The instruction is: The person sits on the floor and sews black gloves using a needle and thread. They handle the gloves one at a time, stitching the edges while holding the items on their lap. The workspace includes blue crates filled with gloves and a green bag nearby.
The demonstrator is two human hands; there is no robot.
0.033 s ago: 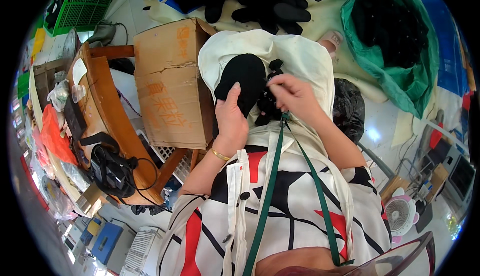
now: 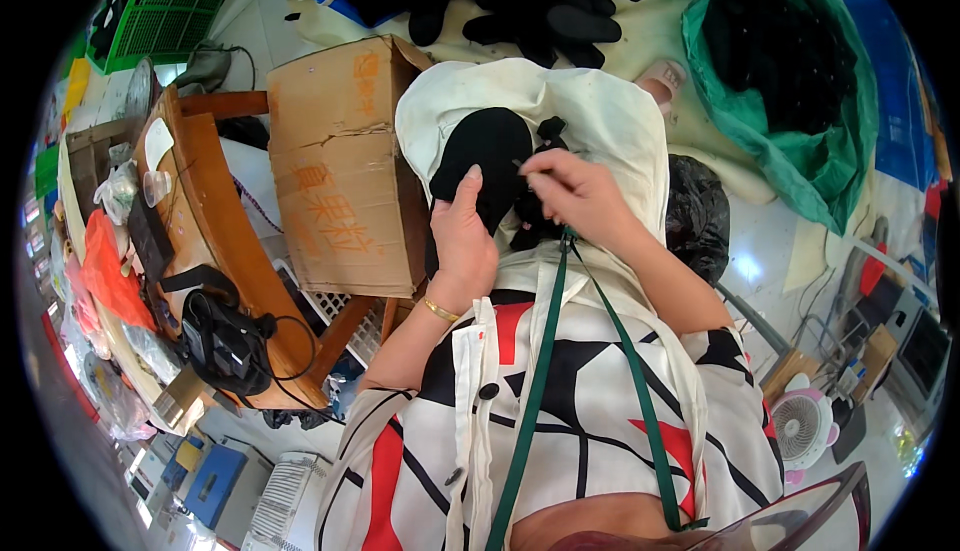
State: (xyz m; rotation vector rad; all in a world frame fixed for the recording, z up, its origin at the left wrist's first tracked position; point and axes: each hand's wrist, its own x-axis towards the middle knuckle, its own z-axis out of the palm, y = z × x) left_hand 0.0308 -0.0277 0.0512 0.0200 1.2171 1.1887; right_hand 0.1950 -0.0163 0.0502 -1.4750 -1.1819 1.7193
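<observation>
Where the pale apron (image 2: 615, 106) spreads over the lap, just above the middle of the frame, the black piece (image 2: 488, 141) lies with its rounded end toward the top. The left hand (image 2: 465, 241) has hold of its lower part, the thumb pressed flat on the upper face; the other fingers are hidden, presumably bearing it from beneath. At its right edge the right hand (image 2: 585, 196) has thumb and forefinger drawn close together in a narrow pinch, with a small greyish tip (image 2: 517, 163) beside them; whether they grip it I cannot tell.

The piece looks light, padded and soft, likely to bend under a thumb rather than crack. Its matt, cloth-like face should not slip easily, and nothing about it seems fragile. The best hold is probably low on its side, thumb above and fingers below, which leaves the right edge free; held by the rounded end alone, it would probably sag.

Just right of it is a dark cluster (image 2: 528, 238), its parts hard to make out. Similar black pieces (image 2: 583, 24) are heaped at the top of the frame, and the box (image 2: 335, 176) stands left of the apron.
</observation>
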